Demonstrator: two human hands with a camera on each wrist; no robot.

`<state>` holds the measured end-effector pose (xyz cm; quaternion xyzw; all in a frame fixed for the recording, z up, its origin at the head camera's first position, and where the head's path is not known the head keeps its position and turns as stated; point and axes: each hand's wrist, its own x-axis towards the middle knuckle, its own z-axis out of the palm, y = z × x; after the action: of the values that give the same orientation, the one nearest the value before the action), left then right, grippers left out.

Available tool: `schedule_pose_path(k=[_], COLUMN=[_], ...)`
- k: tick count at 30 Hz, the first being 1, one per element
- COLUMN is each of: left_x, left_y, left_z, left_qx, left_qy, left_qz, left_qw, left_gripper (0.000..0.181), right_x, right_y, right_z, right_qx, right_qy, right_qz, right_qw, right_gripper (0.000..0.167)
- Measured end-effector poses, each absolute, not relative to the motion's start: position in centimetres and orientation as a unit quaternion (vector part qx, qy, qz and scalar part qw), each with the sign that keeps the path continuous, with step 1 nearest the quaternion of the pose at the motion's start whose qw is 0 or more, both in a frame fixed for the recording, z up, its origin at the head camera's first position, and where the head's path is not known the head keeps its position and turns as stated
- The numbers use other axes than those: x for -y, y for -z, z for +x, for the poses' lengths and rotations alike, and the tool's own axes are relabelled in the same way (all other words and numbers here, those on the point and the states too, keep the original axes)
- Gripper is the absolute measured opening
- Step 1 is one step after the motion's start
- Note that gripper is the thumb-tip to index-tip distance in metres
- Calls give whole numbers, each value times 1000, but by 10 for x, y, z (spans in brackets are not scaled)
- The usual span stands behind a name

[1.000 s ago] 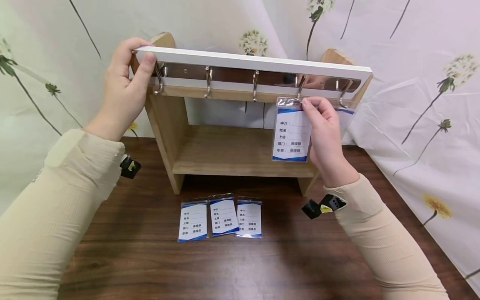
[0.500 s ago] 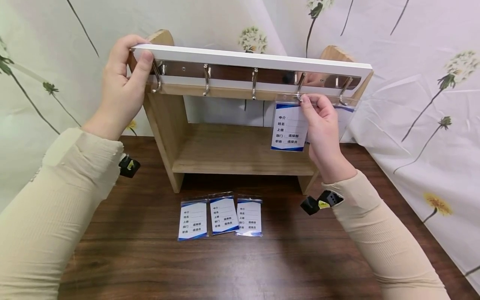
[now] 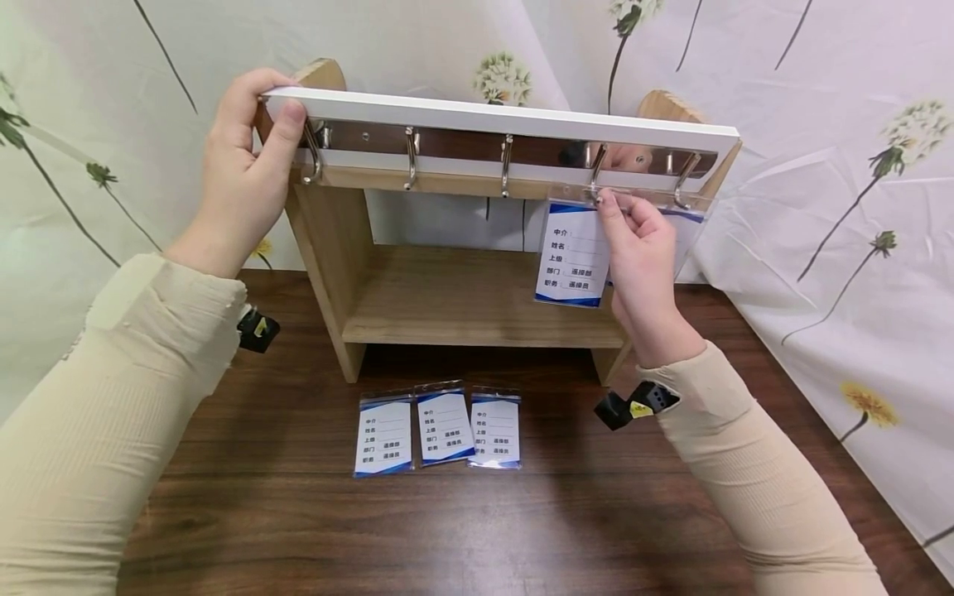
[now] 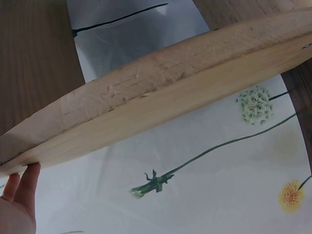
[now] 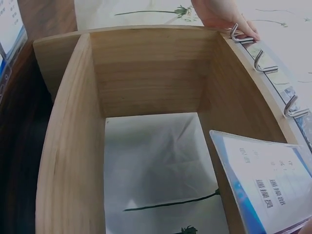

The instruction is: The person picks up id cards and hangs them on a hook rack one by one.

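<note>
1. Hook rack (image 3: pixel 477 108), one, of pale wood with a white front rail, stands on one dark wood-grain surface (image 3: pixel 373 538) before white cloth (image 3: pixel 417 50) printed with dandelions. It has two side panels and one lower shelf board (image 3: pixel 462 306).
2. Two beige sleeves (image 3: pixel 149 372) reach in, one from each side.
3. One mirror-like metal strip (image 3: pixel 462 151) runs along the rail.
4. Two hands. The left hand (image 3: pixel 249 165) grasps the rail's left end, thumb across the front, other fingers behind. The right hand (image 3: pixel 644 248) pinches the top edge of a badge between thumb and forefinger.
5. Five clear-sleeved ID badges, white with blue bands. The pinched badge (image 3: pixel 570 261) hangs slightly tilted at the fourth hook (image 3: pixel 599 170) from the left; whether it is threaded on cannot be told. Another badge (image 3: pixel 684 236), partly hidden by the right hand, hangs at the fifth hook (image 3: pixel 684 180). Three flat badges (image 3: pixel 383 439) lie in a row in front of the rack, the middle one overlapping its right neighbour.
6. Two black wrist devices (image 3: pixel 258 331), one per wrist.
7. Five metal hooks in all, the leftmost just beside the left thumb.
</note>
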<state>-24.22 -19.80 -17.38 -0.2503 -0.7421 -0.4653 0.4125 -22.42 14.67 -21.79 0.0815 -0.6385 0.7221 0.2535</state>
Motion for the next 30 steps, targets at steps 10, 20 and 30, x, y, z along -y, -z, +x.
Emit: schedule_pose_path(k=[10,20,30], left_x=[196,196,199], left_y=[174,174,176], left_z=[-241,-242,-244], left_qx=[739,736,736], left_qy=[481,482,461], left_qz=[-234,-241,-271], left_qw=[409,410,414], left_gripper=[31,31,32], right_x=[-151,-157,-162], right_y=[231,256,291], right_z=[-217,-210,-199], right_qx=[629,623,609], right_qy=[-743,-764,-784], right_qz=[89,70,76], right_qw=[211,152,100], right_gripper=[16,8,7])
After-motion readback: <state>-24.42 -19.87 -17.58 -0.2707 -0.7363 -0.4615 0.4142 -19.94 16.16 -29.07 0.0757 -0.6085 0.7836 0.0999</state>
